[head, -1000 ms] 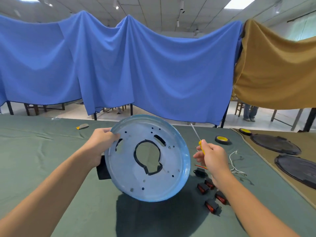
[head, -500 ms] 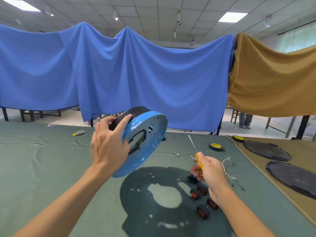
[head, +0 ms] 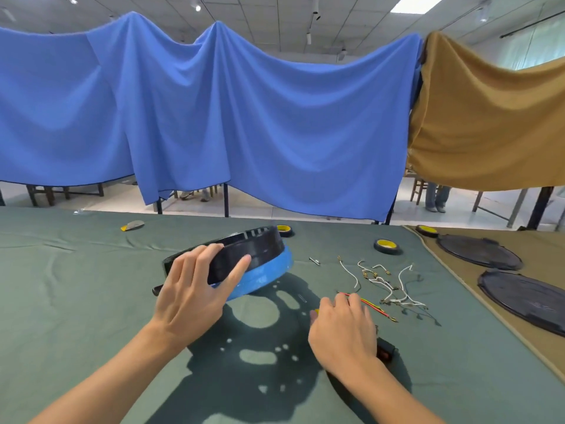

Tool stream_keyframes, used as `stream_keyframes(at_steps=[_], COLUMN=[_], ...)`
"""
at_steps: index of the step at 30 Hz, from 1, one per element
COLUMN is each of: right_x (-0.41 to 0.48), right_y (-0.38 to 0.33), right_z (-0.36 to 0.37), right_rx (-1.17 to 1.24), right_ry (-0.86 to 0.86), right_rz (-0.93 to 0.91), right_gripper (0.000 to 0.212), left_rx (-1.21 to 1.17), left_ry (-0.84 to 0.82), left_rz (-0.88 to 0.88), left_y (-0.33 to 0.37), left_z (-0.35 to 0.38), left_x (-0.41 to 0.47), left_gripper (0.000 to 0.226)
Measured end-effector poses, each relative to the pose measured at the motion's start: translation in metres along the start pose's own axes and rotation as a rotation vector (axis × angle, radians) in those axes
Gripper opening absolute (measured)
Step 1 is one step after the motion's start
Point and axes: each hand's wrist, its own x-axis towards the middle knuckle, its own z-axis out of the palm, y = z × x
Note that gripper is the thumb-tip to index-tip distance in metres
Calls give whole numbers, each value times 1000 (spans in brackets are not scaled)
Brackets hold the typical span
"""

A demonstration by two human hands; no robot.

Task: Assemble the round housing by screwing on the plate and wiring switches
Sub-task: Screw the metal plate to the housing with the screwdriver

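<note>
Head view showed our left hand (head: 195, 289) clasping the round housing (head: 244, 252) by its near wall, fingers hooked over the black rim and thumb spread along the side. We held it tilted and clear of the green table cloth (head: 76, 286), with its shadow lying on the cloth under and in front of it. The blue plate (head: 263, 275) sat on the underside of the housing, so the open black side faced up and away from us.

Our right hand (head: 342, 328) hung low over the cloth, back uppermost and fingers bent downward. We could not tell whether it held anything; a yellow sliver (head: 316, 310) showed at its thumb side, too small to name.

The red and yellow lead (head: 371, 307) began just beyond those fingertips, its long axis running away to the right and slightly toward us. A tangle of white wires (head: 388, 283) lay a little farther out. One black and red switch (head: 385, 351) peeked out beside the right wrist.

We judged the wiring step to be next. The leads and switch lay to the right of the housing, well nearer the right hand. The housing lay up and to the left of them, so they would have to cross leftward to reach it.
</note>
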Motion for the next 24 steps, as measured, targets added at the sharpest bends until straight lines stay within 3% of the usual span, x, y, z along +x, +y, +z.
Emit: stream_keyframes(at_steps=[6,16,20,24], right_x=[2,9,15,21], right_y=[1,7,8,5], right_z=[10,5,1,-5], right_rx=[-73,-80,-96,-118], right_ry=[-78,-110,-195,-252], right_rz=[-77,-79,-63,-61], right_gripper=[29,30,33,37], left_rx=[-74,-208,-265,-291], left_ry=[117,95,43,7], left_rz=[276,287,282,270], left_y=[-7,-4,-11,-17], left_z=[6,4,9,9], left_x=[-22,-36,-44,-50], left_gripper=[51,39,58,58])
